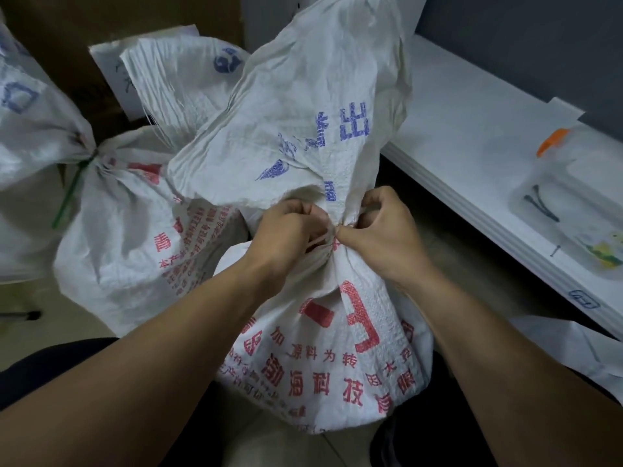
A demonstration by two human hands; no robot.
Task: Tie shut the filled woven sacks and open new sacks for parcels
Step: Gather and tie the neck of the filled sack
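Observation:
A filled white woven sack (323,352) with red print stands right in front of me. Its neck is gathered tight, and the loose top (303,106) with blue print fans upward. My left hand (286,230) pinches a thin white tie (322,239) at the left of the neck. My right hand (381,227) curls round the neck's right side, thumb and finger pinching at the tie. To the left stands a second filled sack (131,237), its neck closed. A third sack (30,156) at far left is bound with a green tie (72,193).
A white shelf or table (478,156) runs along the right, carrying a clear plastic box (566,203) with small items and an orange-capped object (553,140). Brown cardboard (101,15) stands behind the sacks. More white sacking (586,352) lies at lower right.

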